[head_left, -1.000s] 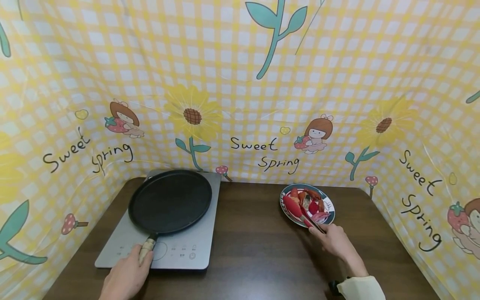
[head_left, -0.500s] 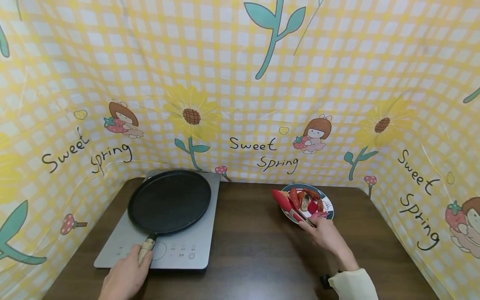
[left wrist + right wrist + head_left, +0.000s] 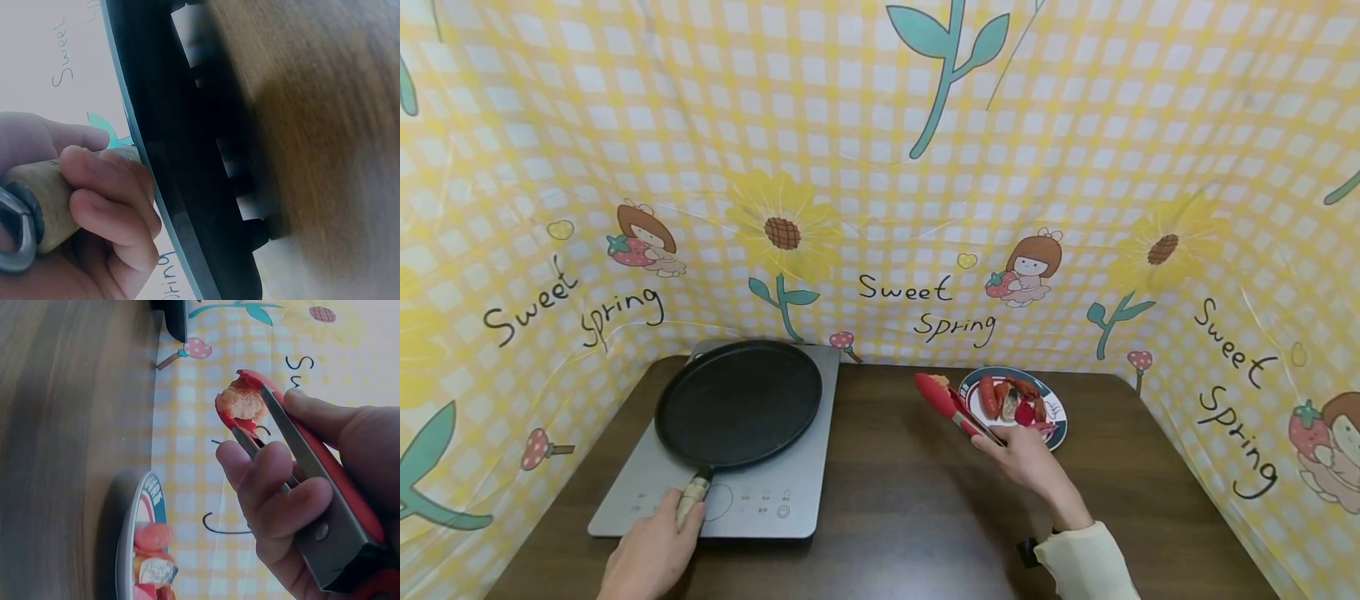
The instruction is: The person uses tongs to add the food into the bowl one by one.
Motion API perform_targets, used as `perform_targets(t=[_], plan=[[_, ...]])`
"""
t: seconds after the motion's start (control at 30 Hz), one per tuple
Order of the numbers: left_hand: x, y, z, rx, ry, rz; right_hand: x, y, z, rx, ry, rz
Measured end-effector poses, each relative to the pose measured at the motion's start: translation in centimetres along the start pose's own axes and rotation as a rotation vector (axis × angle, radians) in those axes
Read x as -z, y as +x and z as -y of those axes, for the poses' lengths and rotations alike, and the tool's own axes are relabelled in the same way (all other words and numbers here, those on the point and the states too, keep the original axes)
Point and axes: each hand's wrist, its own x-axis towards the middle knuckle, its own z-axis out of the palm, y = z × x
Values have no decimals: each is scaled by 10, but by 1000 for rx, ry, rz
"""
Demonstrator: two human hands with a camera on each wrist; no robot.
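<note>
My left hand (image 3: 651,546) grips the wooden-looking handle (image 3: 691,502) of a flat black frying pan (image 3: 741,404). The pan sits on a silver induction cooktop (image 3: 808,475). In the left wrist view, curled fingers (image 3: 115,219) wrap that handle, which ends in a metal ring (image 3: 19,240). On the right, my right hand (image 3: 1033,457) holds red-tipped metal tongs (image 3: 942,397), raised just left of a plate (image 3: 1062,429). Between the tong tips, the right wrist view shows a golden breaded piece of food (image 3: 242,402). Sausages (image 3: 989,397) and other food pieces lie on the plate.
The brown wooden table (image 3: 887,492) stretches between the cooktop and the plate. A yellow checked cloth (image 3: 880,208) with printed flowers hangs behind and along both sides. Cooktop controls (image 3: 763,504) lie near the pan handle.
My right hand has moved left, bringing the tongs from over the plate to beyond its left edge with the breaded piece. The left hand and pan stay in place.
</note>
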Motion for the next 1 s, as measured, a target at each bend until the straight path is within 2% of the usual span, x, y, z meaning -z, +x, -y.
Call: perform_targets(t=[0.17, 0.73, 1.0], plan=[[-1, 1, -1, 2, -1, 9, -5, 2, 6, -15, 41, 31], [2, 0, -2, -4, 1, 16, -20, 22, 45, 55, 107, 115], [1, -1, -3, 2, 10, 8, -27, 28, 66, 98, 72, 151]])
